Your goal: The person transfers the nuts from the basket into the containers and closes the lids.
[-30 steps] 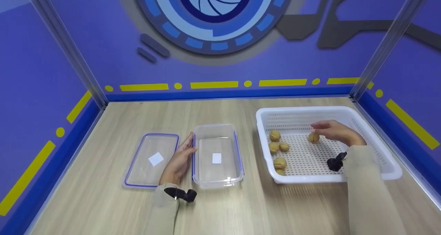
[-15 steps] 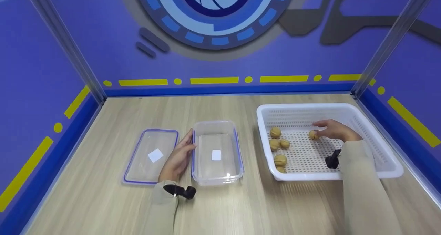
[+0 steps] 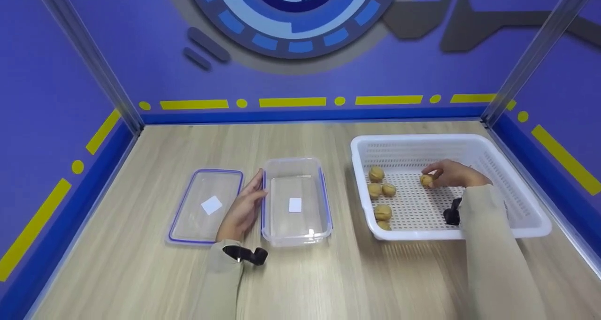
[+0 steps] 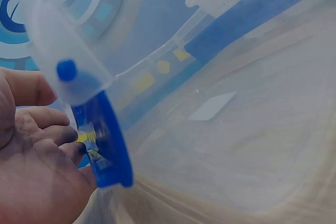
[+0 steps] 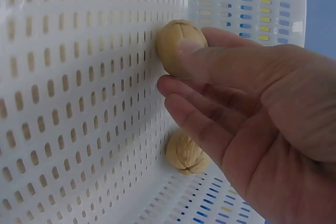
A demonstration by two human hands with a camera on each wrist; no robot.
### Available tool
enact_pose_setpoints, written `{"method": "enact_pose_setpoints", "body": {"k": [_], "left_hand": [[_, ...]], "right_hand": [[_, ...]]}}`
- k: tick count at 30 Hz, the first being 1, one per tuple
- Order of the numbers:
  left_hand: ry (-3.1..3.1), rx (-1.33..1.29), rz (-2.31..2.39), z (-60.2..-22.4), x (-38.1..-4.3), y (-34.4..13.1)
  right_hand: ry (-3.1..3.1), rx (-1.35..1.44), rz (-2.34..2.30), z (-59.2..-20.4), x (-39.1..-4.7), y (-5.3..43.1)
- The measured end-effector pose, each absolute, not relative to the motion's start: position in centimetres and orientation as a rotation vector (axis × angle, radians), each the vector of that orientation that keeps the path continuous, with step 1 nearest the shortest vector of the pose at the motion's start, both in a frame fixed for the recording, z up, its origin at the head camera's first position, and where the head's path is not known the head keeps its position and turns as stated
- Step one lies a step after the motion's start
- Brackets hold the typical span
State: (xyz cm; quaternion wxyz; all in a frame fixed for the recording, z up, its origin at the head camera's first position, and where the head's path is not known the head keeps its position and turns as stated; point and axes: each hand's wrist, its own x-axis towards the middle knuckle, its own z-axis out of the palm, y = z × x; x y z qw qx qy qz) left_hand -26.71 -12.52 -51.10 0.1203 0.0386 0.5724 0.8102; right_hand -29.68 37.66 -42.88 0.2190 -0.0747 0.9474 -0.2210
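Observation:
My right hand reaches into a white perforated plastic basket. It pinches a walnut between thumb and fingers, close to the basket floor. A second walnut shows below the fingers in the right wrist view. Along the left wall of a clear plastic food container lies my left hand, fingers extended and thumb at the rim. In the left wrist view its fingertips touch the blue-edged side flap. The container stands open with a white square label on its bottom.
Several walnuts lie along the basket's left side. The container's clear lid, with a blue seal and a white label, lies flat left of my left hand. Blue printed panels wall the wooden table at the back and sides.
My right hand has lowered onto the walnut and now pinches it. My left hand has kept its place at the container. The head view has tilted slightly downward.

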Motion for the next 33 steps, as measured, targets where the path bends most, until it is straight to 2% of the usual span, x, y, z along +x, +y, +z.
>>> {"method": "enact_pose_setpoints", "body": {"k": [16, 33], "left_hand": [[1.718, 0.076, 2.363, -50.78, -26.76, -12.79], [1.683, 0.087, 2.370, -51.07, -26.63, -12.54]], "right_hand": [[2.591, -0.050, -0.520, -43.23, -29.97, 37.08], [2.605, -0.118, -0.580, -43.06, -29.73, 37.31]]}}
